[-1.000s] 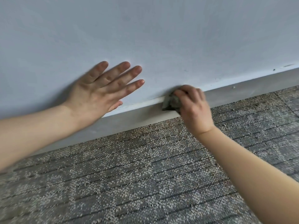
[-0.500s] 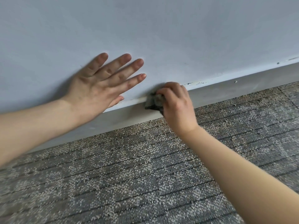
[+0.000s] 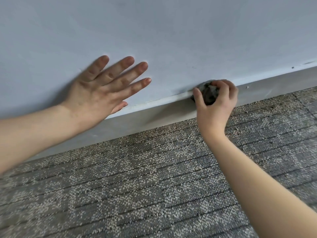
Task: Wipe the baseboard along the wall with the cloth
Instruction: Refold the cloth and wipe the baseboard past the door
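Baseboard (image 3: pixel 145 121), a pale grey strip, runs along the foot of the wall (image 3: pixel 171 31) where it meets the carpet (image 3: pixel 137 186). Its long axis slants across the view from lower left to upper right. The cloth (image 3: pixel 209 93), a dark mottled wad, sits against the upper edge of the baseboard, at the seam with the wall, right of centre.

The right grip (image 3: pixel 214 109) holds it, fingers curled over the top of the wad and thumb on its left side, so the cloth is bunched and pinched rather than spread flat. The left grip (image 3: pixel 96 93) holds nothing. Its fingers are straight and spread, palm on the wall just above the baseboard and well to the left of the cloth, apparently as a brace.

The strip extends both ways from the right grip along that slanted line, so a stroke has to follow the slant rather than go level. To the right of the cloth lies a small pale speck (image 3: pixel 247 87) on the strip. That stretch is on the right grip's own side and looks unwiped. The wipe seems to be mid-course. Because the wad is small and rides the top edge, the lower face of the strip may be missed unless the cloth is brought lower.
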